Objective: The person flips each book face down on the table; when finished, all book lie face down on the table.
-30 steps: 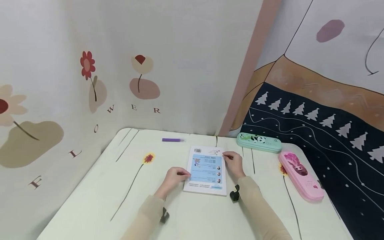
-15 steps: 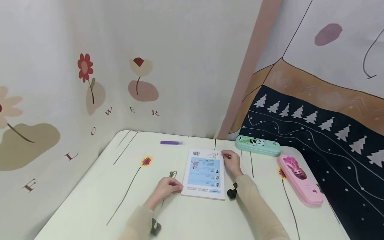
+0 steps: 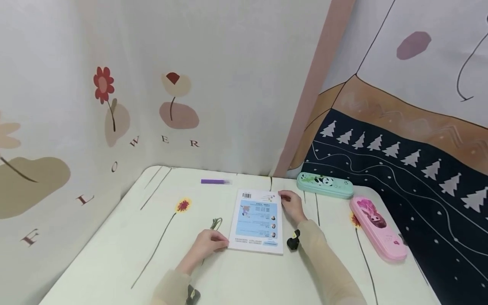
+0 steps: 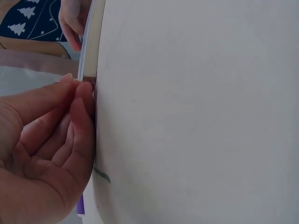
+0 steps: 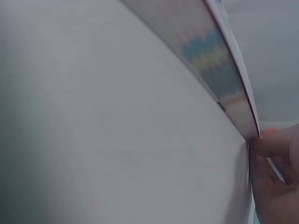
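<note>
A thick book [image 3: 256, 218] lies flat on the white table, back cover up, with a blue panel and a barcode. My left hand [image 3: 207, 245] pinches its near left corner; in the left wrist view, thumb and fingertips meet right at the end of the page block [image 4: 93, 44]. At the far right corner, my right hand [image 3: 292, 205] holds the book between thumb and fingers. From the right wrist, the book's coloured page edge [image 5: 217, 70] runs up to that thumb. The fingers under each corner are partly hidden.
A purple marker [image 3: 213, 181] lies beyond the book to the left. At the right are a green panda pencil case [image 3: 325, 185] and a pink pencil case [image 3: 378, 228]. The tablecloth [image 3: 160, 237] has printed flowers, and patterned curtains [image 3: 236, 84] close off the far side.
My left hand has slid from the book's left side down to its near left corner. The right hand keeps its place at the far right corner. The head view has shifted slightly.
</note>
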